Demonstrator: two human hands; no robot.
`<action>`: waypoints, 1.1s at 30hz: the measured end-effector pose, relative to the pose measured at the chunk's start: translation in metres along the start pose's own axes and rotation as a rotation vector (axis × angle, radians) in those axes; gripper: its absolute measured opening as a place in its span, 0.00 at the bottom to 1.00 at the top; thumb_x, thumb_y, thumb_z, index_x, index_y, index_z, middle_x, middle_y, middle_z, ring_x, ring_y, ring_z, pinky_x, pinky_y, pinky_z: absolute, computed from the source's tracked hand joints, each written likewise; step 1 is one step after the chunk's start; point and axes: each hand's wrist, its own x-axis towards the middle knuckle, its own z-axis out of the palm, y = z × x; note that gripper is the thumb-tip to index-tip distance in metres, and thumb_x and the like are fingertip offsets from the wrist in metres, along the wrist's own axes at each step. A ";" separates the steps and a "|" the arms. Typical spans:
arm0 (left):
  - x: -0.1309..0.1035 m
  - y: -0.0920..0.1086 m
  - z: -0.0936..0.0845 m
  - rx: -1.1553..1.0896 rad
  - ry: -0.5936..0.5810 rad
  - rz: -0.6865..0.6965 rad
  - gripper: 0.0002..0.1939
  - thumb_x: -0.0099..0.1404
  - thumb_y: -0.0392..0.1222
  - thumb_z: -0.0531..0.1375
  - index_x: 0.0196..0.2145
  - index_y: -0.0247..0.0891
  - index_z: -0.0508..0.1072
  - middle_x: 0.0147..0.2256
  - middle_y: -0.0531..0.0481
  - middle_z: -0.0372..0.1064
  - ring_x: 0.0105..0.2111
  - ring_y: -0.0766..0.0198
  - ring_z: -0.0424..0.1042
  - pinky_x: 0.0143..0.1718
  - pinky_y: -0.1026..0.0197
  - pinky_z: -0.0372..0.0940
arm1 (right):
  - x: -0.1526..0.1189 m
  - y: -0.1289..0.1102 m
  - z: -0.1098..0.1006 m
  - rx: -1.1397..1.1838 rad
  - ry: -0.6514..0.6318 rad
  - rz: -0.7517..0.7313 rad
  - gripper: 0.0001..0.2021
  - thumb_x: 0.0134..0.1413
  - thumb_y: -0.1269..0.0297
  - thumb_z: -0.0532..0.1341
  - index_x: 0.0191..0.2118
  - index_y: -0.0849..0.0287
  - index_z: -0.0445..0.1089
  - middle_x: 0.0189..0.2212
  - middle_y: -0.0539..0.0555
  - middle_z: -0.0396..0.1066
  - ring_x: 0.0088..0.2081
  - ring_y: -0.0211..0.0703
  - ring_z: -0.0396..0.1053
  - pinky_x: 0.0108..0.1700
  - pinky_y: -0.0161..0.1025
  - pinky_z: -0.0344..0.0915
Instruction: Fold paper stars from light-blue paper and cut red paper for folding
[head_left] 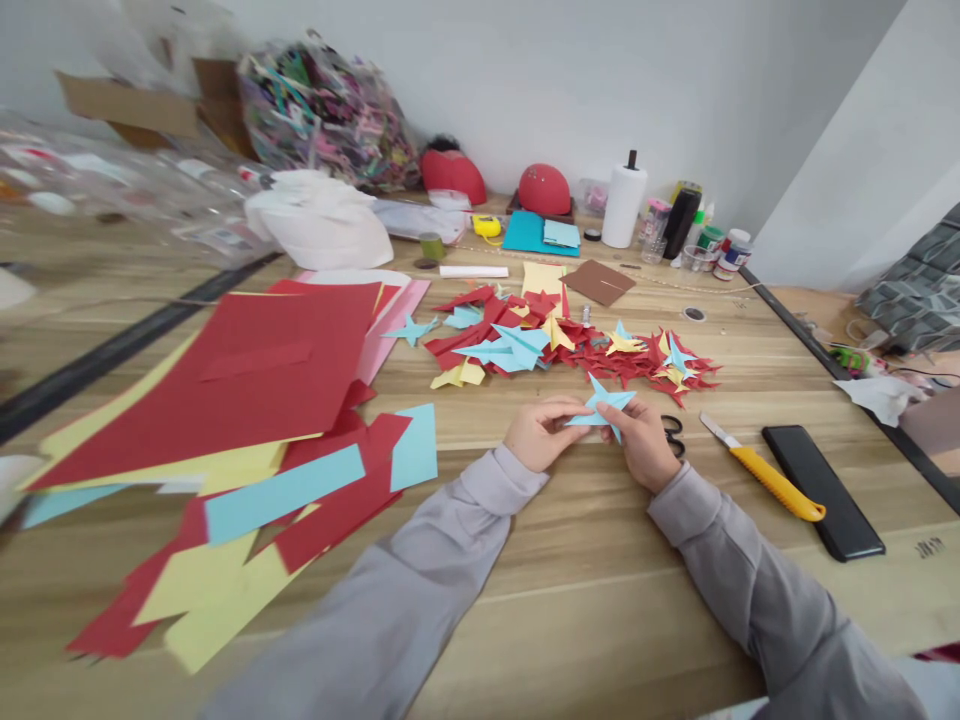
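Our L hand (541, 432) & R hand (645, 440) pinch a lt-blue 4-pt paper star (606, 404), so uneven pulling cld tear it, & R drifting twd 3 o'clock cld knock the scissors (675, 433).

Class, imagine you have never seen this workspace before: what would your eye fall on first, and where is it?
Probably the large red sheet on the left of the wooden table. Near the middle, a light-blue paper star is held between the left hand and the right hand, with a colourful heap of folded paper just beyond. To the right, the yellow-handled knife stands out.
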 end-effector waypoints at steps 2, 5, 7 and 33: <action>0.001 -0.001 0.000 0.035 0.004 0.009 0.10 0.47 0.41 0.68 0.30 0.38 0.80 0.34 0.43 0.75 0.36 0.59 0.73 0.41 0.57 0.68 | 0.001 -0.001 -0.001 0.013 -0.021 0.020 0.13 0.38 0.54 0.69 0.25 0.60 0.72 0.17 0.47 0.67 0.18 0.32 0.58 0.20 0.32 0.55; 0.001 -0.004 0.000 0.024 -0.002 0.034 0.10 0.48 0.41 0.69 0.30 0.38 0.80 0.34 0.43 0.75 0.36 0.59 0.73 0.40 0.58 0.68 | 0.002 -0.002 -0.003 0.026 -0.042 0.039 0.13 0.37 0.55 0.69 0.24 0.60 0.72 0.17 0.46 0.66 0.18 0.32 0.58 0.19 0.32 0.56; 0.001 -0.005 0.000 -0.002 -0.015 0.049 0.10 0.47 0.40 0.69 0.30 0.38 0.79 0.34 0.44 0.75 0.36 0.60 0.73 0.40 0.58 0.68 | 0.002 -0.002 -0.004 0.027 -0.045 0.054 0.13 0.38 0.55 0.69 0.24 0.61 0.72 0.16 0.46 0.66 0.17 0.31 0.58 0.19 0.31 0.56; 0.006 0.009 0.002 -0.200 0.064 -0.333 0.23 0.38 0.55 0.71 0.21 0.35 0.68 0.17 0.53 0.69 0.18 0.67 0.69 0.22 0.65 0.66 | 0.000 -0.005 -0.008 -0.087 -0.187 0.070 0.13 0.38 0.57 0.70 0.28 0.61 0.74 0.19 0.48 0.70 0.18 0.33 0.61 0.21 0.32 0.58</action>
